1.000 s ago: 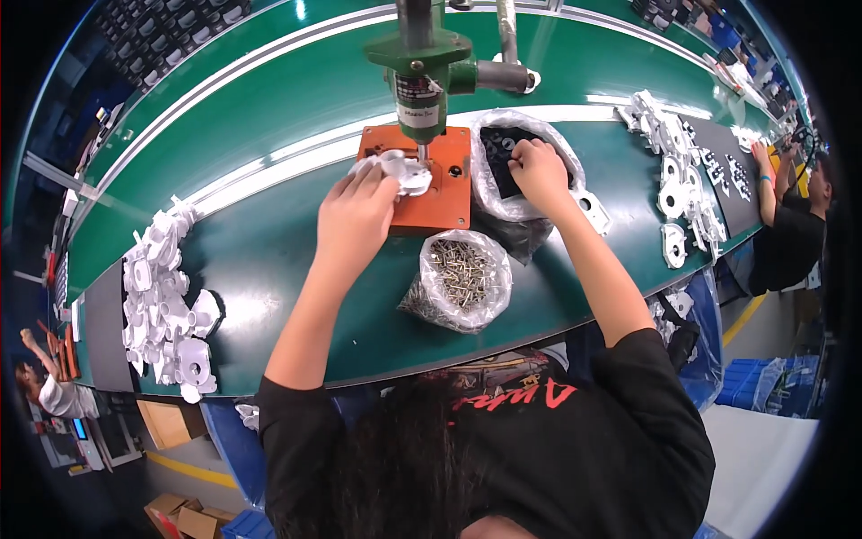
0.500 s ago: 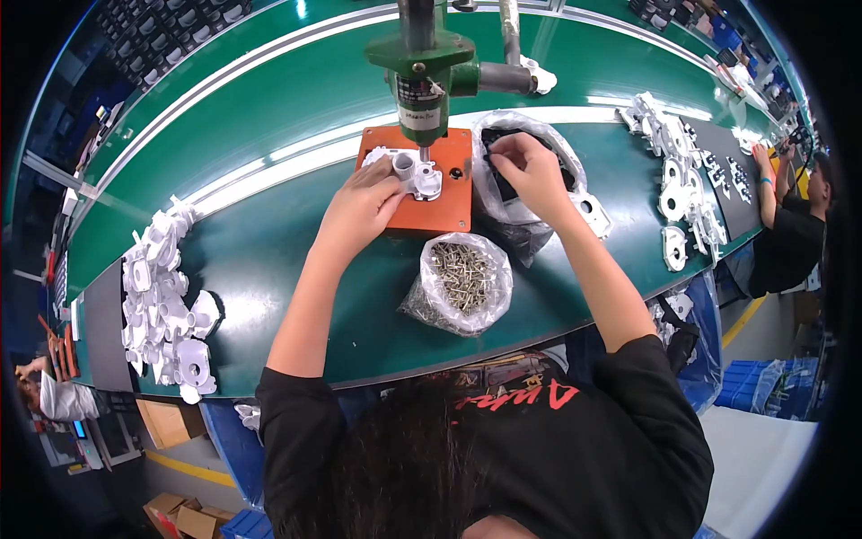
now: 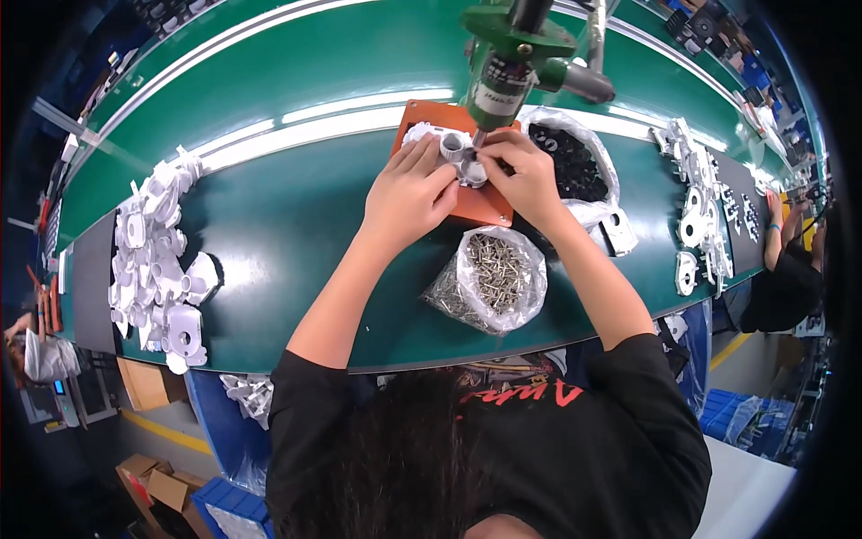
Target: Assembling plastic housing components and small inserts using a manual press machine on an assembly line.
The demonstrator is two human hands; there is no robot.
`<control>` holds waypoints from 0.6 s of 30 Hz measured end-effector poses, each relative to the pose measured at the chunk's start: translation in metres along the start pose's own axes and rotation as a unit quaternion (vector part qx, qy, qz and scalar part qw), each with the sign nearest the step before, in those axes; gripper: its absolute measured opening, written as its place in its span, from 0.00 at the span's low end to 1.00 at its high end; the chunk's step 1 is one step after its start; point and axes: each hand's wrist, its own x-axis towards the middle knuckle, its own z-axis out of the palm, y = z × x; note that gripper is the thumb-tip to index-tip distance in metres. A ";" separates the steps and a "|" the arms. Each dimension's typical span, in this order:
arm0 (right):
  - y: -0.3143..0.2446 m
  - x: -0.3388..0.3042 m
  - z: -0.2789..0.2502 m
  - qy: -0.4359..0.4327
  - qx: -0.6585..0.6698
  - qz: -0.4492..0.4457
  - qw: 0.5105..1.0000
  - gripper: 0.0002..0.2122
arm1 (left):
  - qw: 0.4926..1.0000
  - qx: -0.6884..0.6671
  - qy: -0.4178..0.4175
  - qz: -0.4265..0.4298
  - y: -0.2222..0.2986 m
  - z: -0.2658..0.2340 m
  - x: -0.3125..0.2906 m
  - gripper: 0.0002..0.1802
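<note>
A white plastic housing [image 3: 454, 144] with a round tube on it lies on the orange fixture plate [image 3: 426, 115], under the green-bodied power driver [image 3: 501, 83]. My left hand [image 3: 411, 187] grips the housing from its left side, fingers over it and thumb at its near edge. At the housing's right side, just below the driver's tip, my right hand [image 3: 525, 175] pinches with its fingertips; what they hold is too small and covered to make out. Right of the plate stands a clear bag of small black plastic parts [image 3: 570, 166]. Closer to me sits an open bag of screws [image 3: 498, 269].
Piled white housings [image 3: 162, 260] lie at the left of the green bench [image 3: 287, 234]. Further white parts [image 3: 691, 211] are on the right, and one white part [image 3: 618, 232] lies beside the black-parts bag. A co-worker [image 3: 790, 260] works at the far right.
My right hand has left the bag of black parts and come to the housing. My left hand keeps its grip there. The whole view has shifted, so the bench things appear moved.
</note>
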 end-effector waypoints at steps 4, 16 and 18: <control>-0.001 0.003 0.004 0.020 -0.023 -0.018 0.999 0.03 | 1.000 0.004 0.006 0.008 -0.004 0.001 -0.001 0.07; -0.015 -0.008 -0.005 -0.062 -0.115 -0.116 0.985 0.09 | 1.000 0.012 0.012 -0.002 -0.001 0.002 -0.002 0.07; -0.019 -0.011 -0.006 -0.068 -0.161 -0.118 0.978 0.10 | 1.000 0.013 0.013 0.001 -0.001 0.002 -0.002 0.07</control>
